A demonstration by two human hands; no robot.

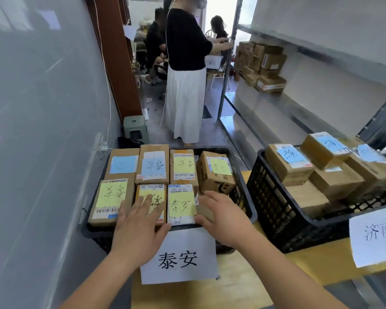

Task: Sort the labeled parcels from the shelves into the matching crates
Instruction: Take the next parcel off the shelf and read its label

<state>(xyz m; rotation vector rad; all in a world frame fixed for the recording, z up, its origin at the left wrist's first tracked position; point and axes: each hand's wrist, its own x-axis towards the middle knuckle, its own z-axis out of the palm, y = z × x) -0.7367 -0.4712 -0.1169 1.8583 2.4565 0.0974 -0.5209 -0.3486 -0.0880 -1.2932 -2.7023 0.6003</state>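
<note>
A black crate (248,209) with a white sign reading 泰安 (178,257) holds several brown parcels with yellow or blue notes. My left hand (136,228) lies flat with fingers spread on a front parcel (151,200). My right hand (225,219) curls around the right edge of the neighbouring parcel with a yellow 泰安 note (182,204), thumb at its near corner. A second black crate (276,212), signed 济南 (374,235), stands to the right with blue-noted parcels (289,162) piled in it. More parcels (263,65) sit on the metal shelf (299,103) far right.
Both crates rest on a yellow table (243,293). A grey wall (42,130) runs close on the left. A person in a black top and white skirt (185,85) stands in the aisle ahead. A green stool (135,128) stands by the wall.
</note>
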